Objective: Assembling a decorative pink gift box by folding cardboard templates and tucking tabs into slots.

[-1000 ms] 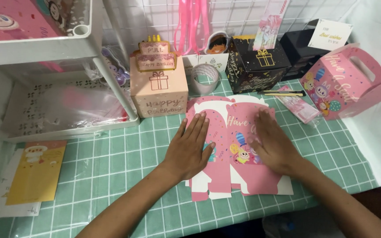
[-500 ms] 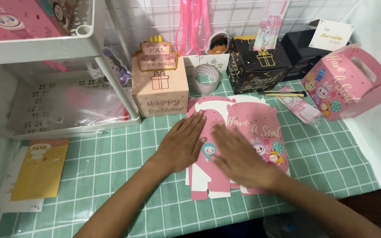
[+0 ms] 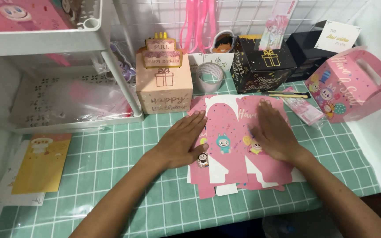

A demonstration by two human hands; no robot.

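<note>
A: How do the 2 hands lie?

B: The left hand [image 3: 182, 142] is flat, palm down, fingers spread, on the left part of a flat, unfolded pink cardboard box blank with cartoon figures [image 3: 232, 145]. The right hand [image 3: 273, 134] lies flat on its right part. Both are open and apart, gripping nothing, only pressing on the card.

A: And where is the blank itself?

B: Under both hands, flat on the green grid cutting mat [image 3: 111, 176] that covers the counter. More flat pink and white sheets show beneath its lower edge.

A: What sits past the fingertips?

B: Beyond the left hand, a peach cardboard gift box with a cake-shaped topper [image 3: 164, 79]. Between the 2 hands and farther off, a roll of clear tape [image 3: 211, 76]. Beyond the right hand, a black gift box with gold print [image 3: 261, 64], with a dark pen-like tool [image 3: 285, 94] just in front of it.

A: And to the sides?

B: Right of the right hand, an assembled pink carry box with a handle slot [image 3: 353, 83]. Well left of the left hand, a white plastic shelf rack [image 3: 67, 114] and a yellow card [image 3: 42, 163] on the mat.
</note>
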